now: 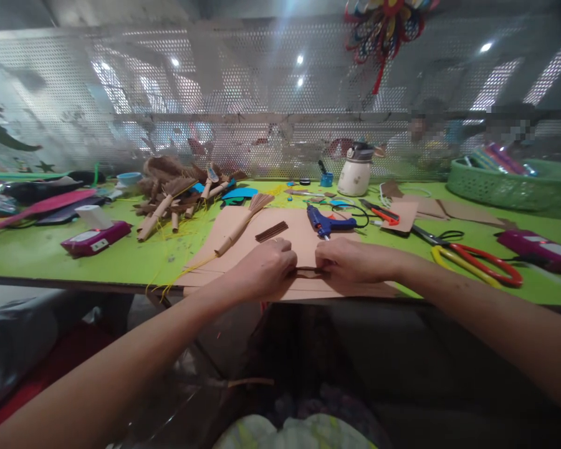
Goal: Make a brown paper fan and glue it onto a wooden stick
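Both my hands meet low over brown paper sheets (229, 218) at the table's front edge. My left hand (273, 265) and my right hand (339, 259) each pinch one end of a narrow dark brown paper strip (310, 272), stretched between them. Just beyond my left hand lies a pleated brown paper piece (272, 231). To its left rests a rolled paper stick with a frayed, fanned top (237, 236). A blue glue gun (330, 221) lies past my right hand, its nozzle toward me. My fingertips are partly hidden behind the knuckles.
Large scissors (467, 255) with red and yellow handles lie right, near a red-handled cutter (387, 214). Several rolled paper sticks (156, 218) are heaped at back left. A white jug (355, 171), green basket (495, 187) and purple power strip (96, 239) stand on the green table (168, 249).
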Motion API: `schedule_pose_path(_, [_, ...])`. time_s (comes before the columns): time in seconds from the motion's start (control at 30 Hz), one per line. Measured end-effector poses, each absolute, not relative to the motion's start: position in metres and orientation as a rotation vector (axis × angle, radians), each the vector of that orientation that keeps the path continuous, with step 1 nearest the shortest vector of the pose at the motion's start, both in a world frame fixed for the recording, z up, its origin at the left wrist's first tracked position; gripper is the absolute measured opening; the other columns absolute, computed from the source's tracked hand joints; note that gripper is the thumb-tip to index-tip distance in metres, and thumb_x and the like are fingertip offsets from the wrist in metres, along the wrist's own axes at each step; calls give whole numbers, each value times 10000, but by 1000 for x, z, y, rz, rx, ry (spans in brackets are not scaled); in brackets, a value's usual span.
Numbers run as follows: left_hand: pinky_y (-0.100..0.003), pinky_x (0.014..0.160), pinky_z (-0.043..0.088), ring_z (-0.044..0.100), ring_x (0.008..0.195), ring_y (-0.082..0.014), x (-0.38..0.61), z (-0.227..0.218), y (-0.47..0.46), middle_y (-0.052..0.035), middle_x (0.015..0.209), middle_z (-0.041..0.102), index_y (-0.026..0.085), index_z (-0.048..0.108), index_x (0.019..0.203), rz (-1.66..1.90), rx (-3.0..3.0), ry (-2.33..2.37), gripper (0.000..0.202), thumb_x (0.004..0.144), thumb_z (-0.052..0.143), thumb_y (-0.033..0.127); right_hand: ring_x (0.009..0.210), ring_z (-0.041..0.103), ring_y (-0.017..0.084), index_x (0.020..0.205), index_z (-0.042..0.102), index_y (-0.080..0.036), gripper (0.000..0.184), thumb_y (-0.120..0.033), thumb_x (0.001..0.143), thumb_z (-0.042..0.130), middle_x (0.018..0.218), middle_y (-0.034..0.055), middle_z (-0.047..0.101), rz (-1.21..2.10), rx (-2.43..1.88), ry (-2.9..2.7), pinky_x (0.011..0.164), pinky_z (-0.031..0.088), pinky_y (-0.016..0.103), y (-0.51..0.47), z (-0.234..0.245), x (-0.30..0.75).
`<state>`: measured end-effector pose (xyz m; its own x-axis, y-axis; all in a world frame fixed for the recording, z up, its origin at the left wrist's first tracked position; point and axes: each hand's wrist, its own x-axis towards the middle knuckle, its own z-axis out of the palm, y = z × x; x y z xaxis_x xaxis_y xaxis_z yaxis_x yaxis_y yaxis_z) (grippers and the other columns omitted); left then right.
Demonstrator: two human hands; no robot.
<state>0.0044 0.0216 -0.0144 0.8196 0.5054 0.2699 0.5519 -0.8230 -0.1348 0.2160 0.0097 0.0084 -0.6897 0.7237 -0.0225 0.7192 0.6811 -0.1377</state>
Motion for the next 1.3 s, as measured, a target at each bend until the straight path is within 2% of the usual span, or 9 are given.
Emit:
schedule_pose_path(0.23, [-265,622,402,497,680,-149,1,-12,21,-65,695,516,133,584,664,-344,-2864,-816,211,807,429,148,669,489,137,792,598,-163,96,-157,797,502,796,52,611,232,-1168,-2864,578,336,227,10,7,219])
schedule_pose_path(0.53, [-258,656,411,473,700,-145,-3,-12,22,-77,781,521,122,604,750,-373,-2919,-747,196,837,436,171,683,488,133,781,561,-164,81,-172,810,486,791,42,555,249,-1116,-2864,609,359,232,7,3,220])
schedule_pose_path(0.8, [-273,696,411,472,742,-165,-6,-11,20,-85,793,531,129,591,759,-315,-2831,-589,159,841,456,148,705,485,150,793,588,-149,167,-184,857,438,820,64,549,-5,-1105,-2829,651,379,268,3,-7,238])
schedule_pose_path(0.97, [-302,734,414,482,752,-179,-7,-14,22,-84,787,551,133,601,780,-304,-2743,-485,143,837,469,130,834,540,171,1048,603,-144,243,-184,858,457,963,99,574,111,-1039,-2620,730,427,279,0,3,249])
schedule_pose_path(1.03, [-302,741,414,489,766,-179,-8,-16,24,-77,786,551,140,602,775,-338,-2737,-505,147,839,469,129,872,545,177,1083,595,-141,267,-186,839,495,994,106,585,129,-1004,-2562,749,433,283,-3,5,240])
schedule_pose_path(1.1, [-291,726,417,495,769,-175,-9,-17,24,-75,791,552,142,604,768,-370,-2755,-554,144,833,476,132,875,541,189,1034,619,-143,235,-213,824,539,953,101,605,88,-996,-2572,750,426,295,-3,0,226])
schedule_pose_path(1.17, [-280,697,422,499,749,-167,-12,-18,22,-78,794,552,136,611,760,-402,-2789,-618,141,819,483,133,807,533,185,904,651,-143,152,-230,811,568,852,90,609,-12,-1009,-2599,708,410,293,-2,-9,214])
schedule_pose_path(1.3, [-268,676,428,520,737,-154,-17,-13,16,-82,807,567,130,644,752,-566,-2906,-798,169,793,481,143,707,495,143,765,639,-139,145,-159,833,513,755,63,566,-175,-962,-2611,633,369,254,0,-25,202])
